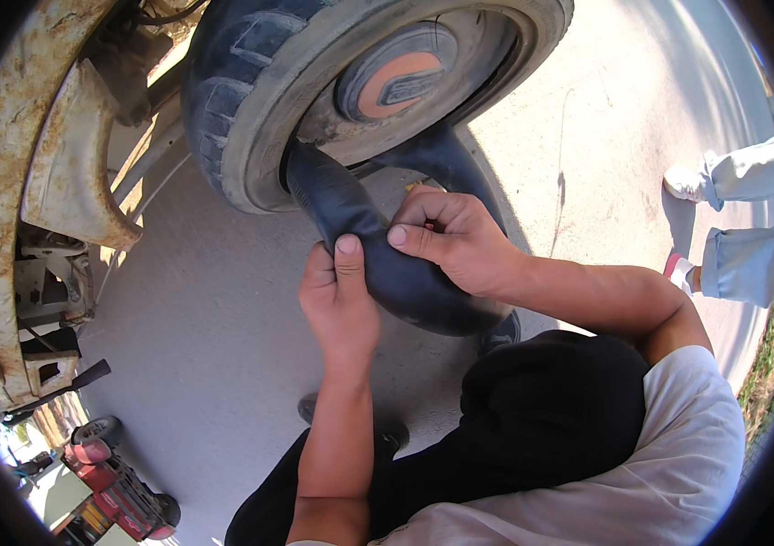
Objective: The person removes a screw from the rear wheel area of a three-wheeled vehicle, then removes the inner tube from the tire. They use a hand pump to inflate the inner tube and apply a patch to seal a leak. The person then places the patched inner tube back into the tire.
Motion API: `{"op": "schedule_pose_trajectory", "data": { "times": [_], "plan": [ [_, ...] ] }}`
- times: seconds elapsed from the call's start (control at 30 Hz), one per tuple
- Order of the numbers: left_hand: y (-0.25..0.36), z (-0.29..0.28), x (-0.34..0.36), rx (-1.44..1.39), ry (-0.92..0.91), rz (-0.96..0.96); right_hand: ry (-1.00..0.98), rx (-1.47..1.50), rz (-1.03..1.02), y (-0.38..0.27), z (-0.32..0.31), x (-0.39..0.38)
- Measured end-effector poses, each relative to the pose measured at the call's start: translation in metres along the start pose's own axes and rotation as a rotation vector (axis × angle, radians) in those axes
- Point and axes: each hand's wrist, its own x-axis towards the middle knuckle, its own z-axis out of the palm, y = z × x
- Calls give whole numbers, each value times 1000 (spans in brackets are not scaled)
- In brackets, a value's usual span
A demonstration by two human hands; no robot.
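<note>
Part of the black inner tube (423, 296) was hidden behind the wheel (382, 96) below which it was looped, and the wheel's top was cut off by the picture's upper edge. Most fingertips were concealed, and a small yellow thing (418, 186) beside the right index finger could not be made out. By the left hand (340, 296), raised on an extended forearm, the tube was held, thumb upright and fingers curled; by the right hand (462, 241), brought across on a bent elbow, it was pinched between thumb and folded fingers
</note>
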Motion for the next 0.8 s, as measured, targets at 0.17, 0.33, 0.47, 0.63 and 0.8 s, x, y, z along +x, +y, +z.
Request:
{"op": "schedule_pose_trajectory", "data": {
  "times": [0.17, 0.33, 0.47, 0.63, 0.8],
  "plan": [
    [0, 4, 6, -160, -34, -68, -12, 10, -9, 0, -10, 5],
    [25, -22, 23, 157, -182, -98, 6, -398, -243, -24, -15, 20],
    [62, -77, 35, 644, -308, 122, -145, -518, -546, -85, -11, 27],
    [109, -182, -34, 1203, -706, 101, -922, -490, -241, -115, 51, 31],
    [158, -229, -162, 870, -811, -5, -1261, -760, -74, -107, 108, 34]
  ]
}}
